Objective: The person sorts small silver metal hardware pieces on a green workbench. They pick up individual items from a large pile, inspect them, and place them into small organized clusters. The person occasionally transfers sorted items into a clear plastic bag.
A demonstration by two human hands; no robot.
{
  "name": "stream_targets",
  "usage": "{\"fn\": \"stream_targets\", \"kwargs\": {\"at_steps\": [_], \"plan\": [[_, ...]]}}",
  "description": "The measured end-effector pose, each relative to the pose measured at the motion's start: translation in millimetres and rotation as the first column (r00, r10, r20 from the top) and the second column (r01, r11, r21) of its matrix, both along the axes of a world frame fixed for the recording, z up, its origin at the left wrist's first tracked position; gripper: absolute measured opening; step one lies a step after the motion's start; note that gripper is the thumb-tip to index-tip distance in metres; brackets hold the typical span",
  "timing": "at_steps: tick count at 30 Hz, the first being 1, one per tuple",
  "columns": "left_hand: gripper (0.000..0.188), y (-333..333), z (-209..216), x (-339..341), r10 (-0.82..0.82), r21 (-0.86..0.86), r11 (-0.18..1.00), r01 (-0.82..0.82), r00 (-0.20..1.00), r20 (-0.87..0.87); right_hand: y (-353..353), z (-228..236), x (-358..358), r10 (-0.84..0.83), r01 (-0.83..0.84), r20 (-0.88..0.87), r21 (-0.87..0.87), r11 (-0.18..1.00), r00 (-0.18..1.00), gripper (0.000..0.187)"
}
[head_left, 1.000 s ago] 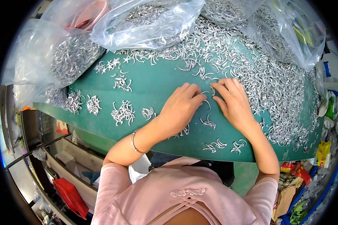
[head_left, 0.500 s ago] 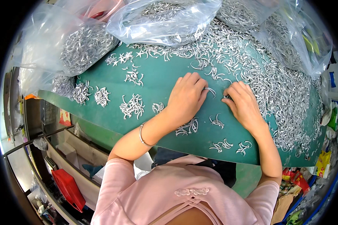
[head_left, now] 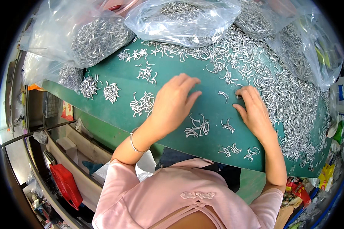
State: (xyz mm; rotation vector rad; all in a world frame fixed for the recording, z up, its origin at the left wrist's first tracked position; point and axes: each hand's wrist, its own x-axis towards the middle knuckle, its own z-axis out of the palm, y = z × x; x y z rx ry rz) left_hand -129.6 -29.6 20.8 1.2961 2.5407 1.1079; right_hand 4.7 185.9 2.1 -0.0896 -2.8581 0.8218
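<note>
My left hand hovers over the middle of the green table, its fingers stretched and thumb apart, with nothing visible in it. To its right, my right hand rests at the edge of a wide heap of curved silvery metal pieces. Its thumb and forefinger are apart; a small dark-looking bit shows under the fingertip, too small to make out. Between the hands lies a pair of curved pieces. Closer to me are small groups of them, including one cluster below my left hand.
Clear plastic bags of metal pieces stand along the far edge, one at the left and one in the middle. More small piles sit on the left. A red basket stands below the table at the left.
My left hand has moved left and its fingers have opened away from the curved piece. My right hand's thumb and forefinger have spread apart. The view has shifted slightly.
</note>
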Motion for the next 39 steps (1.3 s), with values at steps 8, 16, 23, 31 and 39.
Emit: {"fn": "stream_targets", "kwargs": {"at_steps": [8,16,23,31,39], "plan": [[0.029,19,-14,8,-0.224,-0.084,0.971,0.226,0.974,0.031,2,2,6,0.111,-0.097,0.080,-0.153,0.983,0.991,0.017],[0.044,37,-24,15,-0.456,-0.117,0.887,0.446,0.886,-0.083,17,20,28,-0.101,0.111,0.097,-0.113,0.987,0.990,0.031],[0.049,49,-30,24,-0.576,-0.191,0.814,0.548,0.805,-0.145,23,8,63,-0.154,0.147,0.062,0.107,0.983,0.986,0.021],[0.037,55,-41,24,-0.540,-0.096,0.841,0.532,0.838,-0.081,23,9,64,-0.300,0.304,-0.058,0.077,0.950,0.952,0.020],[0.031,55,-41,25,-0.626,-0.086,0.780,0.620,0.775,-0.089,17,1,53,-0.177,0.172,0.051,0.084,0.982,0.983,0.018]]}}
